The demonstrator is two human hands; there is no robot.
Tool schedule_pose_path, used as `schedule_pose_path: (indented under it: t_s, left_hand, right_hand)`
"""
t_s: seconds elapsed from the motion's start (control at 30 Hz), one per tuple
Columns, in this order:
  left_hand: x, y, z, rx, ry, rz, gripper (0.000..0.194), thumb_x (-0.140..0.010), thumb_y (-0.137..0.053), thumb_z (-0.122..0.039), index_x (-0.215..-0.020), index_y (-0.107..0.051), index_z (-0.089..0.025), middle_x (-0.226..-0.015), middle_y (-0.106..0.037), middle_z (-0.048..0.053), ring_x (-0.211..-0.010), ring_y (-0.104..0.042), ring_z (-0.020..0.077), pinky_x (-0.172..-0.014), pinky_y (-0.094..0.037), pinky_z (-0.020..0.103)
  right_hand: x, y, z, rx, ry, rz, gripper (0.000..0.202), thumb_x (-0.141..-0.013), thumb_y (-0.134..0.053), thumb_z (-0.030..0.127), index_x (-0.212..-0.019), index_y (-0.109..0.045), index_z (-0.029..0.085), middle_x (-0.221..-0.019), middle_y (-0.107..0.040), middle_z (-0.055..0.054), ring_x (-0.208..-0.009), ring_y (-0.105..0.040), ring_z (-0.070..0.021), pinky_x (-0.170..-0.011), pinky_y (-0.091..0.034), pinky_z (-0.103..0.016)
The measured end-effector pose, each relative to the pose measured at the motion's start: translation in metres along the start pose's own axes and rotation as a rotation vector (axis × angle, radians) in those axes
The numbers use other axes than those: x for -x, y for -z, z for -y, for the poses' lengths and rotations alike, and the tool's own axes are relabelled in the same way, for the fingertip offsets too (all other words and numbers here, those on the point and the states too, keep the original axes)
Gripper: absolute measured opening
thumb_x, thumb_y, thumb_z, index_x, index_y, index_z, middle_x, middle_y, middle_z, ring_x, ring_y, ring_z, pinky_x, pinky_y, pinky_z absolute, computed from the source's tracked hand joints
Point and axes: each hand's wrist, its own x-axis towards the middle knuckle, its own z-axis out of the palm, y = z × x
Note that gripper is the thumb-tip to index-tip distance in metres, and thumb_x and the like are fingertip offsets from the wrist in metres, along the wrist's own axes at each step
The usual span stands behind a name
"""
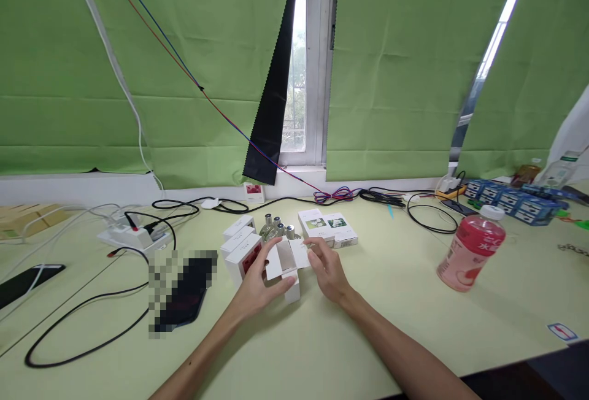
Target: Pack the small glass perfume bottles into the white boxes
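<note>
A small white cardboard box (291,290) stands upright with its top flaps raised. My left hand (256,284) wraps around its left side, thumb across the near face and fingers behind. My right hand (330,271) is closed at the box's right flap, with thumb and forefinger pinching its edge. What lies inside the box cannot be made out. Just behind it are several small glass bottles (271,229) with silver caps, partly covered by my left fingers. Several closed white boxes (239,251) with red pictures stand beside my left hand. Two flat white boxes (316,227) with flower pictures lie behind my right hand.
A pink drink bottle (472,250) stands to the right, with blue packs (510,200) farther back. On the left lie a dark phone-like object (184,296), a power strip (133,234) and looping black cables (87,296). Another small box (254,193) sits by the wall.
</note>
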Motion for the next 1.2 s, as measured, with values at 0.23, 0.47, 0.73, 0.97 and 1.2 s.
schedule_pose_path:
  t_s: [0.23,0.47,0.73,0.97,1.2]
  left_hand:
    - [0.000,-0.003,0.001,-0.078,-0.037,-0.019,0.066,-0.076,-0.071,-0.040,-0.135,-0.047,-0.024,-0.128,-0.062,0.011,-0.107,-0.066,0.0261,-0.089,-0.055,0.038]
    - [-0.001,-0.008,0.008,-0.184,-0.061,-0.115,0.059,-0.077,-0.071,-0.041,-0.130,-0.051,-0.023,-0.125,-0.063,0.010,-0.107,-0.065,0.0260,-0.084,-0.055,0.036]
    - [0.001,-0.010,0.009,-0.274,-0.135,-0.350,0.066,-0.074,-0.075,-0.045,-0.131,-0.050,-0.022,-0.128,-0.063,0.012,-0.111,-0.064,0.0297,-0.079,-0.057,0.037]
    - [0.005,-0.011,0.010,-0.261,-0.144,-0.507,0.075,-0.074,-0.076,-0.051,-0.136,-0.046,-0.023,-0.130,-0.061,0.012,-0.110,-0.065,0.0296,-0.076,-0.057,0.035]
    - [0.008,-0.011,0.005,-0.248,-0.163,-0.590,0.074,-0.073,-0.077,-0.048,-0.136,-0.046,-0.022,-0.129,-0.061,0.011,-0.102,-0.066,0.0258,-0.067,-0.055,0.029]
  right_hand:
    - [-0.001,-0.001,0.004,0.018,-0.028,-0.018,0.028,-0.099,-0.041,0.042,-0.108,-0.055,0.019,-0.058,-0.039,0.008,-0.051,-0.037,-0.0126,-0.051,-0.028,-0.025]
    - [0.000,-0.002,0.004,-0.025,-0.039,-0.004,0.033,-0.100,-0.041,0.043,-0.119,-0.053,0.018,-0.064,-0.055,0.004,-0.059,-0.054,-0.0156,-0.059,-0.042,-0.027]
    - [0.000,-0.008,-0.002,-0.146,-0.037,-0.033,0.040,-0.104,-0.034,0.044,-0.134,-0.041,0.019,-0.089,-0.068,-0.004,-0.070,-0.068,-0.0172,-0.070,-0.056,-0.033]
    - [-0.002,-0.011,-0.010,0.003,-0.114,-0.019,0.036,-0.098,-0.047,0.034,-0.132,-0.044,0.022,-0.125,-0.061,-0.012,-0.069,-0.068,-0.0139,-0.064,-0.059,-0.032]
    - [-0.001,-0.009,-0.015,0.117,-0.086,0.160,0.052,-0.092,-0.052,0.018,-0.143,-0.046,0.028,-0.156,-0.031,-0.016,-0.068,-0.064,-0.0109,-0.064,-0.060,-0.033]
